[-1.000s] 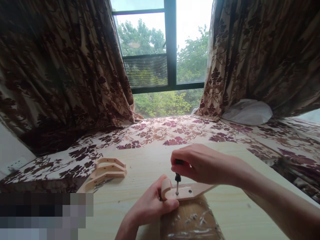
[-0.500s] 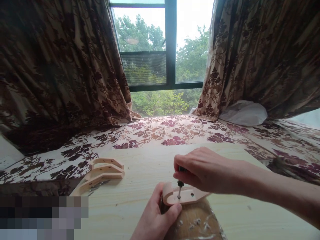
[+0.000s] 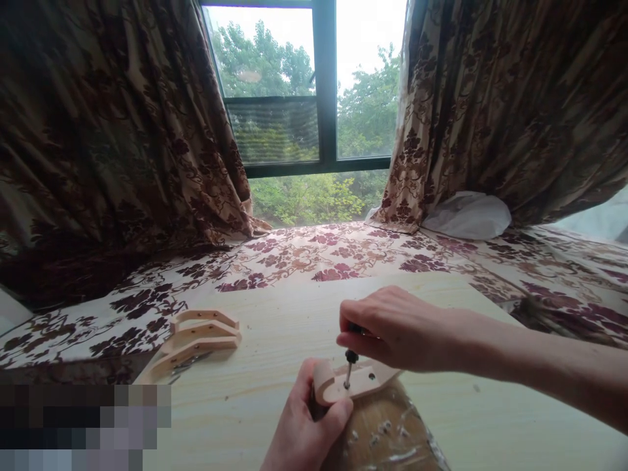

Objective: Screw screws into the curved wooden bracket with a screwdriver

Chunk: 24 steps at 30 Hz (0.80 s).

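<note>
A pale wooden piece (image 3: pixel 360 381) with a curled left end and a dark hole lies on a brown block (image 3: pixel 387 432) marked with white smears. My left hand (image 3: pixel 314 415) grips its curled end between thumb and fingers. Above it, my right hand (image 3: pixel 380 327) is wrapped round the dark handle of a screwdriver (image 3: pixel 350 364), whose shaft points down with its tip at a hole near the left end. Most of the handle is hidden in my fingers.
Several similar wooden pieces (image 3: pixel 206 330) lie at the left of the pale board (image 3: pixel 275 327), with thin metal bits (image 3: pixel 189 366) beside them. Behind are flowered cloth (image 3: pixel 304 252), a white bag (image 3: pixel 468 216), curtains and a window.
The view has shifted slightly, so most things sit a little further left. Both hands keep their hold, and the screwdriver tip remains at the same hole.
</note>
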Motion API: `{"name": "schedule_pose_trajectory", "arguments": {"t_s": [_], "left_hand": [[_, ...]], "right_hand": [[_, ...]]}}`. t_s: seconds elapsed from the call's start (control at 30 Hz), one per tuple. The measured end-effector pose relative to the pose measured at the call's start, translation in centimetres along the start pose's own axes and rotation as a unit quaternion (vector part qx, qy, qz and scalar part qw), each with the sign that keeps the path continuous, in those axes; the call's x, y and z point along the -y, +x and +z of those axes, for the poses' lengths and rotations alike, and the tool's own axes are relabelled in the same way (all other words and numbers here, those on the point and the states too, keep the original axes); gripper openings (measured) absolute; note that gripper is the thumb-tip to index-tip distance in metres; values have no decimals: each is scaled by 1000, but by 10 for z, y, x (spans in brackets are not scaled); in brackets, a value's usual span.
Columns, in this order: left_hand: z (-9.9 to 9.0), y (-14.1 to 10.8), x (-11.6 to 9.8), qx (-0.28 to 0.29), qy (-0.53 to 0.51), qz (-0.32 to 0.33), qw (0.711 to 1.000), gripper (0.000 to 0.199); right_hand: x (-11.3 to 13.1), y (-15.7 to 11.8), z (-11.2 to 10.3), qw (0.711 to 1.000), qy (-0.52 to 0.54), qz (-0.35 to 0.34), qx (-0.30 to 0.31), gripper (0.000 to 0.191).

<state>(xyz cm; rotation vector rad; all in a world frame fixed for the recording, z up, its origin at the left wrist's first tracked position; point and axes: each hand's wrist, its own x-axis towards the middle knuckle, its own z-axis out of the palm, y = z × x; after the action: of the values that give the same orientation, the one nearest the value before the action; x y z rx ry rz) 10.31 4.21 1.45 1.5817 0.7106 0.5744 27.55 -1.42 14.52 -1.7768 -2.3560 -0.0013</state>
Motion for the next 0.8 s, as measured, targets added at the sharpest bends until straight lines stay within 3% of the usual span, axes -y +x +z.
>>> {"name": "schedule_pose_trajectory", "arguments": {"t_s": [0.17, 0.3, 0.5, 0.6, 0.8], "left_hand": [[0, 1, -1, 10, 20, 11, 1000, 18], [0, 1, -2, 6, 18, 14, 1000, 18], [3, -3, -8, -2, 12, 20, 1000, 16], [2, -2, -7, 10, 9, 21, 1000, 16], [-2, 1, 0, 9, 13, 13, 1000, 19]], "right_hand": [[11, -5, -18, 997, -5, -64, 40, 13], [13, -9, -22, 991, 16, -126, 39, 12], [11, -3, -4, 999, -35, -36, 10, 19], [12, -1, -2, 998, -57, -25, -2, 21], [23, -2, -8, 988, -66, -142, -1, 19]]}}
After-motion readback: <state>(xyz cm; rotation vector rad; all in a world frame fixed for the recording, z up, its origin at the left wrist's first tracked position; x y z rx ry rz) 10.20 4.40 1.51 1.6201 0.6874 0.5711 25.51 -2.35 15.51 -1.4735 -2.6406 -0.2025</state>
